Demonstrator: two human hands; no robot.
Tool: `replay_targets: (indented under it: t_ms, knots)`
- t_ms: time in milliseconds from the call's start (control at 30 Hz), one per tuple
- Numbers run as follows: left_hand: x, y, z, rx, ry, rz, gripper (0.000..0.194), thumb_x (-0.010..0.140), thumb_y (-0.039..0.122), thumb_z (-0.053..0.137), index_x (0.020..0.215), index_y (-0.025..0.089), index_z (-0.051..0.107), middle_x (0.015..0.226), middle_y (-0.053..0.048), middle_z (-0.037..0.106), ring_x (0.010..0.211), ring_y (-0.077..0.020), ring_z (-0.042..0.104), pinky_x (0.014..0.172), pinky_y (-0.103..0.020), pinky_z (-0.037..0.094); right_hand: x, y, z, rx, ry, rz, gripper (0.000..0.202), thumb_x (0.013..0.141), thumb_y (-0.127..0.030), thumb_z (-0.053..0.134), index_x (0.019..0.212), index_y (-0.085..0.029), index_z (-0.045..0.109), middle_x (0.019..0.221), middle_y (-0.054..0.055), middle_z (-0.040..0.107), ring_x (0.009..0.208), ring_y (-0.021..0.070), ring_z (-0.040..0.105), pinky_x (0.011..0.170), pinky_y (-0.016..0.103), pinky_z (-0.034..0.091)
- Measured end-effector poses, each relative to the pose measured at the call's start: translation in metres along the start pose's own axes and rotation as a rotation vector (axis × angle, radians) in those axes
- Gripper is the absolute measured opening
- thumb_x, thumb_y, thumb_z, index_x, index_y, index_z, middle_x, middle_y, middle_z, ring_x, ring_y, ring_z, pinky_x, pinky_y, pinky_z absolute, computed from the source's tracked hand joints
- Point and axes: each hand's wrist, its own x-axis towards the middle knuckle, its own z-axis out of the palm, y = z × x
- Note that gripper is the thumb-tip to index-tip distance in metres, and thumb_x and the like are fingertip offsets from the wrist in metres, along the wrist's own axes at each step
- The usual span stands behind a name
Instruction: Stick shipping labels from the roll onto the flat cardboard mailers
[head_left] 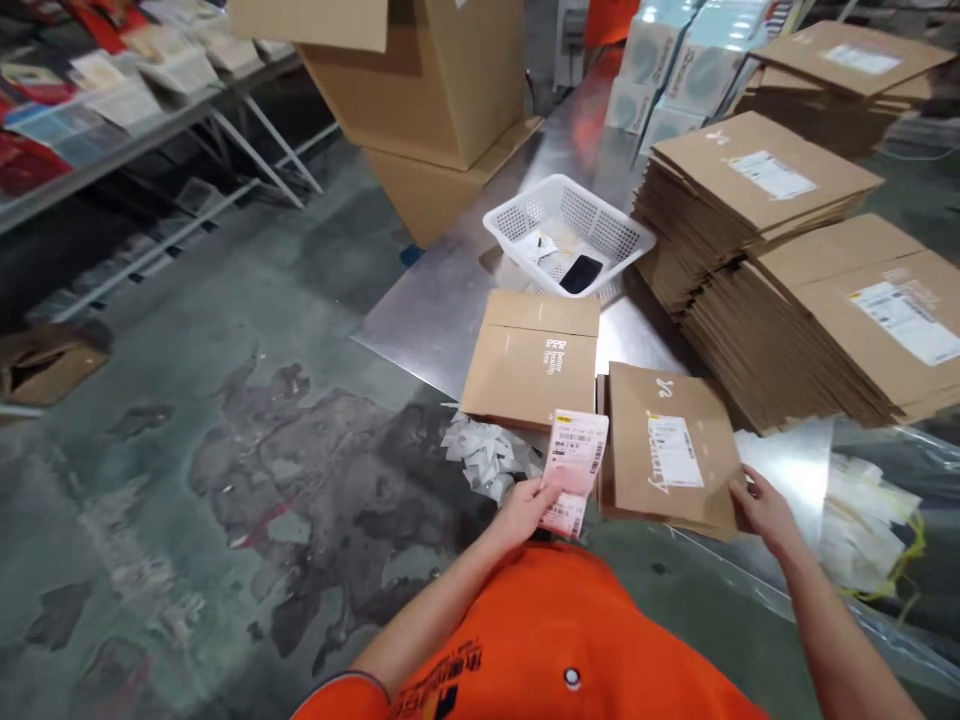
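Observation:
Pinched in my left hand [527,510] is a strip of pinkish printed labels [576,450], held upright near the table's front edge. My right hand [763,508] grips the right edge of a flat folded carton [637,440] that bears a white label and lies on a small stack. Just left of that stack, another flat carton [517,375] with white print and no label rests on the metal table [427,320]. The fingertips of my right hand are partly hidden at the carton's edge.
A white perforated basket [637,235] holding a black phone [581,273] stands behind the cartons. Tall stacks of labelled flat cartons [795,260] fill the right. White paper scraps [484,455] hang by the front edge. A large open box [420,90] stands behind, left.

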Motion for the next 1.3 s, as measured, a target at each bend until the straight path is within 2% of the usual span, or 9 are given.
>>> replay_targets:
  t_ms: [133,200,367,500,633,800,1033,1167,1300]
  knots:
    - [-0.003,-0.004,0.009,-0.013,-0.037,-0.042,0.051,0.071,0.062,0.064,0.081,0.012,0.071,0.072,-0.004,0.066,0.064,-0.0156,0.057,0.059,-0.025,0.043,-0.016,-0.086,0.0,0.105,-0.014,-0.314,0.083,0.071,-0.063,0.059,0.135,-0.012,0.047,0.13,0.024,0.054,0.12,0.0392,0.05,0.094,0.052,0.044]
    - [-0.008,0.001,0.011,0.031,-0.049,-0.033,0.048,0.074,0.057,0.063,0.083,0.011,0.072,0.075,-0.006,0.068,0.068,-0.017,0.059,0.062,-0.026,0.045,-0.021,-0.155,0.004,0.358,-0.274,-0.506,0.076,0.075,-0.059,0.06,0.138,-0.019,0.043,0.134,0.016,0.054,0.116,0.0294,0.055,0.091,0.041,0.048]
    - [-0.012,0.038,-0.001,-0.083,0.082,0.181,0.055,0.065,0.032,0.077,0.116,0.015,0.064,0.11,-0.008,0.068,0.094,-0.0207,0.063,0.081,-0.027,0.048,-0.043,-0.258,0.017,0.511,-0.636,-0.629,0.04,0.083,-0.058,0.054,0.073,-0.02,0.061,0.065,0.0,0.061,0.061,0.0151,0.055,0.057,0.026,0.044]
    - [0.003,0.063,-0.017,-0.107,0.346,0.26,0.025,0.068,0.034,0.073,0.081,0.013,0.066,0.074,-0.001,0.065,0.069,-0.0139,0.058,0.067,-0.024,0.046,-0.05,-0.276,0.03,0.571,-0.672,-0.68,0.041,0.085,-0.057,0.051,0.076,-0.02,0.063,0.07,0.002,0.064,0.066,0.0162,0.057,0.059,0.026,0.043]
    - [0.028,0.058,-0.035,-0.091,0.432,0.167,0.032,0.064,0.041,0.073,0.057,0.015,0.057,0.052,0.004,0.052,0.052,-0.0092,0.045,0.051,-0.022,0.035,-0.026,-0.296,0.047,0.468,-0.542,-0.772,0.033,0.085,-0.05,0.054,0.077,-0.02,0.063,0.073,0.003,0.064,0.068,0.0169,0.058,0.063,0.028,0.044]
    - [0.04,0.016,-0.06,-0.206,0.353,-0.006,0.033,0.06,0.042,0.076,0.066,0.013,0.063,0.058,0.0,0.06,0.055,-0.0121,0.053,0.053,-0.023,0.039,0.046,-0.341,0.077,0.241,-0.203,-0.801,0.029,0.09,-0.041,0.048,0.083,-0.017,0.063,0.081,0.007,0.065,0.077,0.0198,0.058,0.073,0.033,0.046]
    - [-0.005,-0.05,-0.097,-0.12,0.326,-0.097,0.036,0.062,0.046,0.074,0.066,0.01,0.069,0.06,-0.002,0.063,0.06,-0.0161,0.056,0.058,-0.026,0.042,0.097,-0.366,0.097,-0.126,0.049,-0.826,0.06,0.084,-0.047,0.059,0.132,-0.01,0.053,0.122,0.023,0.058,0.107,0.038,0.052,0.092,0.054,0.039]
    - [0.006,-0.021,-0.129,-0.067,0.637,0.06,0.034,0.07,0.047,0.068,0.07,0.012,0.071,0.071,-0.004,0.069,0.073,-0.0199,0.062,0.068,-0.029,0.047,0.073,-0.372,0.119,-0.171,0.008,-0.984,0.051,0.096,-0.038,0.035,0.135,-0.007,0.049,0.137,0.02,0.051,0.128,0.0338,0.042,0.107,0.049,0.03]
    - [0.041,0.023,-0.153,0.006,0.585,0.287,0.025,0.075,0.035,0.063,0.085,0.015,0.075,0.118,-0.009,0.069,0.113,-0.0258,0.06,0.097,-0.036,0.045,0.021,-0.363,0.139,-0.227,-0.148,-1.254,0.063,0.093,-0.047,0.041,0.142,-0.008,0.041,0.148,0.02,0.04,0.14,0.0354,0.027,0.115,0.055,0.015]
